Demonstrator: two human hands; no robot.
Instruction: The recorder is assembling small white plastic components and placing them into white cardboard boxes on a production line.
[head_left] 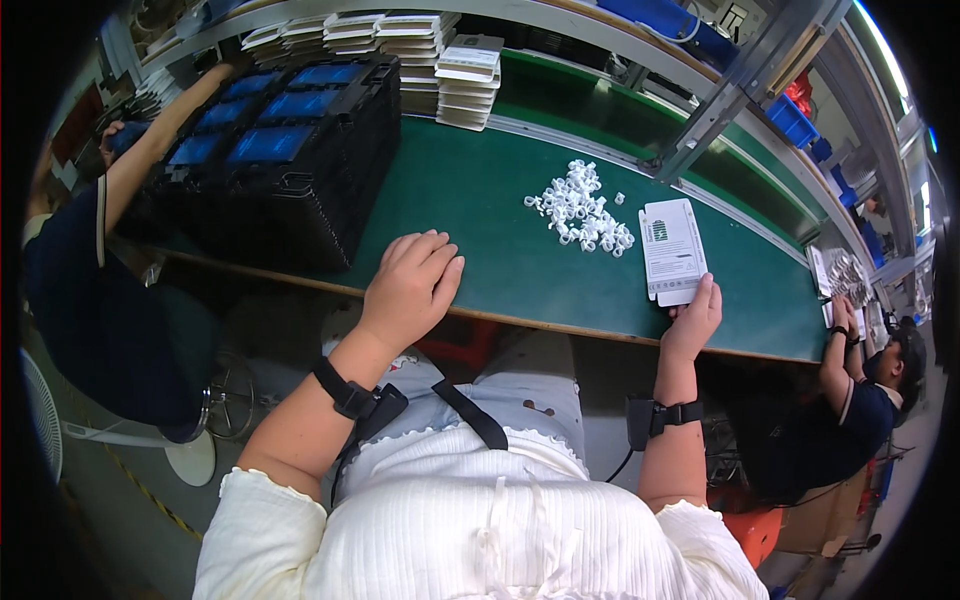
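the right hand [694,318] pinches the lower end of a flat, rectangular white card box [675,248] over the smooth green tabletop [470,190], between two and three o'clock in the view. at ten o'clock from the box lies a loose heap of small white rings [578,207]. the left hand [410,285] bends its fingers side by side; with the palm hidden, i cannot tell whether they close. toward ten o'clock from it stands a rigid black plastic crate [270,208].

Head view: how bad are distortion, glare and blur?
Head view: fisheye bows the green table's front edge, and the rim falls to black; head view: a light strip burns bright at upper right; head view: the white box and right hand look fairly sharp.
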